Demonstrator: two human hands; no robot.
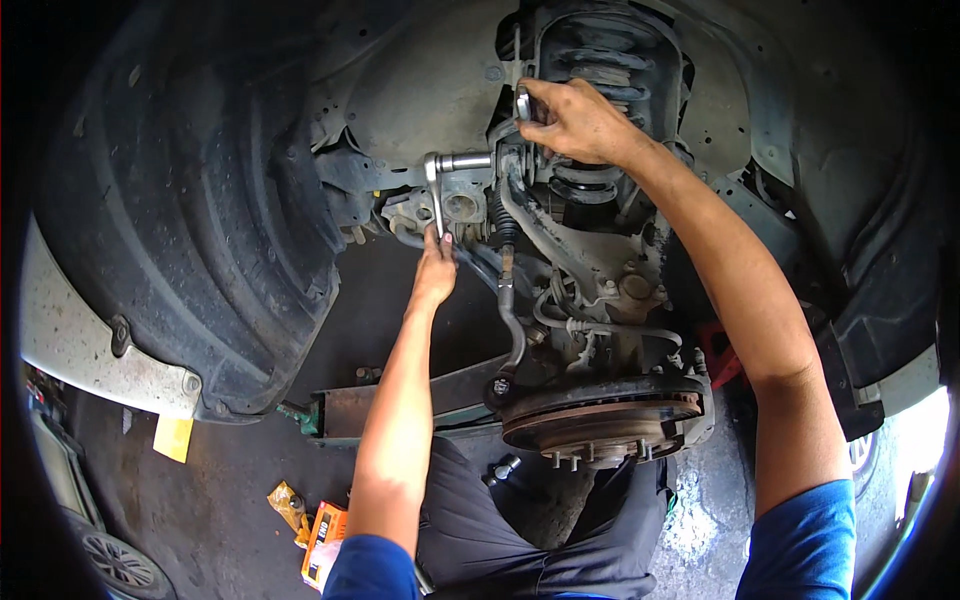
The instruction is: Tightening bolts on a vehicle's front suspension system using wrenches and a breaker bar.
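My left hand (435, 272) is closed around the lower end of a ratchet (435, 195), its handle pointing up and away from me. From the ratchet's head a long silver socket (467, 160) reaches right to the inner mount of the suspension control arm (555, 235). Up beside the coil spring (600, 75), my right hand (582, 122) grips a silver metal tool (522, 103). Only a short rounded part of that tool shows, so its kind is unclear. The steering tie rod (508, 290) with its ribbed boot runs just below the socket.
A rusty brake disc (600, 425) with bare studs is close before my legs. Dark wheel-arch liner (210, 220) curves along the left. An orange box (323, 540) and a yellow packet (287, 503) lie on the floor, with a dark-and-silver tool (505, 468) between my legs.
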